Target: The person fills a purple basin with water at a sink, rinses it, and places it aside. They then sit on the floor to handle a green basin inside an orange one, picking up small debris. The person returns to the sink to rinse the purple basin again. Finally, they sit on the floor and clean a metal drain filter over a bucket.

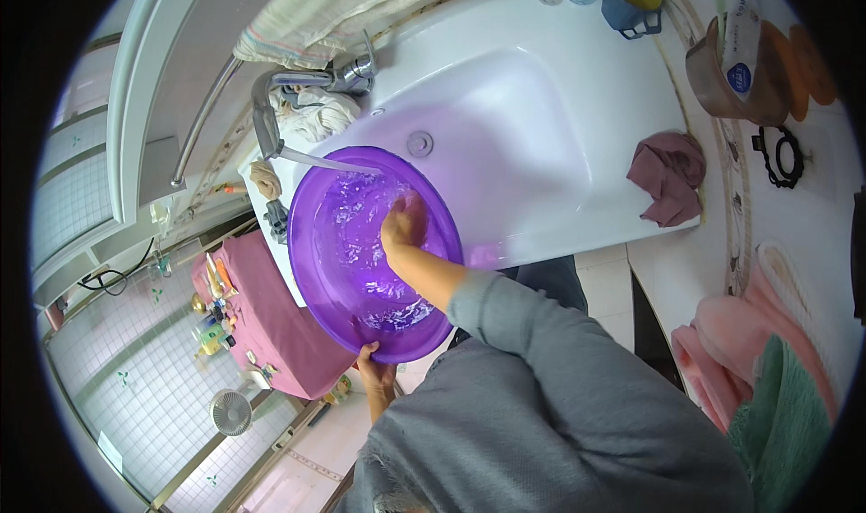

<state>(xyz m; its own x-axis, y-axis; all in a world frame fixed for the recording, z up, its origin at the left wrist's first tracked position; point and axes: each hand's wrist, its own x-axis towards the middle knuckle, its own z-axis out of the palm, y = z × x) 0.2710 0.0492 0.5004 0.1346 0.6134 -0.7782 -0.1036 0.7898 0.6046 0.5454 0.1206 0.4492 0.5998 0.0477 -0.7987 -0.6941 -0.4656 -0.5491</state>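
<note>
A translucent purple plastic basin [308,256] rests over the near left edge of a white sink [541,141]. Water runs from a chrome faucet [267,117] into it, and the water inside is rippling. My right hand [406,222], in a grey sleeve, reaches into the basin; motion blurs its fingers, and whether it holds anything cannot be made out. With its thumb over the rim, my left hand [375,367] grips the basin at its lower side.
Wet white cloth [318,114] lies behind the faucet, under a hanging towel [325,19]. A mauve cloth [666,178] lies at the sink's right end. A blue mug [626,12] stands on the far rim. Left of the basin, a pink-covered surface [277,310] holds bottles and tubes.
</note>
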